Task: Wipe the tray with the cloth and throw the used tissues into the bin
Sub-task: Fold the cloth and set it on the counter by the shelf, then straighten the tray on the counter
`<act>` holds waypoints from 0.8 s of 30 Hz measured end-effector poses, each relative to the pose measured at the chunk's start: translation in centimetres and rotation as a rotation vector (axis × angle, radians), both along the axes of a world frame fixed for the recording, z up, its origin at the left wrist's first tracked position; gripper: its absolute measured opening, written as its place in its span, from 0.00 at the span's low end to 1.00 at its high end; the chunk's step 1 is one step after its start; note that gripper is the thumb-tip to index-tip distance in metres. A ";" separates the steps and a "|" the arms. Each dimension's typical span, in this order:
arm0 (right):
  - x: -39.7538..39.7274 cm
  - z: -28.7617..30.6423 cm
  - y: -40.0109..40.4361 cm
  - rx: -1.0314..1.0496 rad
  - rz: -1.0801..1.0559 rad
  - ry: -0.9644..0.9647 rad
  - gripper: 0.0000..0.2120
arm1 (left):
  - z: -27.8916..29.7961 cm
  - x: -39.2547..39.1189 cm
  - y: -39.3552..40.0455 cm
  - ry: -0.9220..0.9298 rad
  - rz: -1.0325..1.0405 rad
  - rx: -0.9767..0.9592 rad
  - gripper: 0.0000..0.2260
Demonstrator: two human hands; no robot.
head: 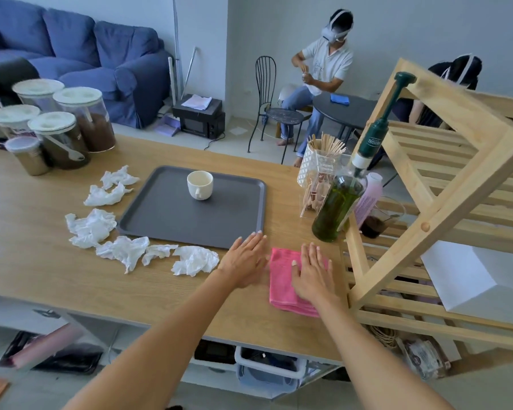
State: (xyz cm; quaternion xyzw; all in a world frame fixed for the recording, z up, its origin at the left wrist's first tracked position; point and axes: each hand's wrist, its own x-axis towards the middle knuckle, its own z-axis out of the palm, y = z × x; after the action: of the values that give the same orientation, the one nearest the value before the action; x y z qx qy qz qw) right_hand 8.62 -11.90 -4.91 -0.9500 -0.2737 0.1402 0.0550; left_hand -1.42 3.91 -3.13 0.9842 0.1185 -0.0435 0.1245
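Right hand [311, 276]: flat, fingers spread on the folded pink cloth [282, 285], gripping nothing.
Left hand [245, 261]: flat on counter, empty.
Grey tray [160, 220]: at 11 o'clock from cloth; right hand nearer.
Crumpled tissues [122, 250]: 9 o'clock.

White cup [200, 184], lidded jars [80, 119], green bottle [338, 205], wood rack [444, 179], blue sofa [80, 57]

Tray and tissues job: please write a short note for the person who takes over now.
Left hand: open, flat on the table, nothing held.
Right hand: open, flat on the pink cloth, no grip yet.
The tray holds a white cup.
Crumpled tissues lie left of and before the tray.
Done: nothing visible.
Left: wipe the tray, bin the tissues. No bin identified.
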 end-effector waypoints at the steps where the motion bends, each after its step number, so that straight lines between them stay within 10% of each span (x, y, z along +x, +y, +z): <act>1: 0.2 0.6 0.9 -0.008 0.015 0.003 0.29 | 0.5 -0.3 1.4 -0.012 0.035 0.001 0.25; 13: -4.5 2.6 15.0 0.044 0.163 0.113 0.27 | 0.6 -7.7 16.8 0.238 0.353 0.039 0.26; 24: -6.3 -0.3 17.6 0.025 0.070 0.168 0.24 | -0.5 -9.2 23.5 0.365 0.135 0.030 0.21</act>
State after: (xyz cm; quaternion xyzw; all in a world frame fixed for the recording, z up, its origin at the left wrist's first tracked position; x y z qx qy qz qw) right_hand 2.32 5.73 -5.23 -0.9239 -0.3031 0.2176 0.0849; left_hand -10.58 27.41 -3.63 0.9515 0.2054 -0.2111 0.0888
